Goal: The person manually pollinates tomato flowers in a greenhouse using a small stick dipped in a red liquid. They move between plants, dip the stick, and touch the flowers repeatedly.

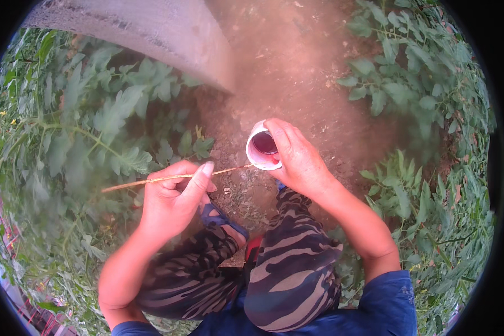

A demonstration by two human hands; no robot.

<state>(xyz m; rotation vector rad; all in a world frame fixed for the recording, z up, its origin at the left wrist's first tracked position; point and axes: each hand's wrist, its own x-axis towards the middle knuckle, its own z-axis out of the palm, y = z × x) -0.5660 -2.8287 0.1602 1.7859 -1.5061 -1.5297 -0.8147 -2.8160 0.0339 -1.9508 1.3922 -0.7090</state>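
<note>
My left hand [176,193] pinches a thin, light-brown stick [127,185] between thumb and fingers. The stick's far end slants up to the right and meets the rim of a small white cup [254,150]; whether its tip lies inside or against the rim I cannot tell. My right hand [298,159] is wrapped round the cup from the right, tilting its mouth toward me. Dark red liquid [264,143] shows inside, with pinkish-red stains on the inner wall.
Leafy green plants [123,109] grow on the left, and more plants [409,61] stand on the right. Brown soil [297,61] runs between them. A grey slab-like post [151,28] leans in at the upper left. My legs in camouflage trousers [291,263] are bent below; a blue sandal [221,221] shows.
</note>
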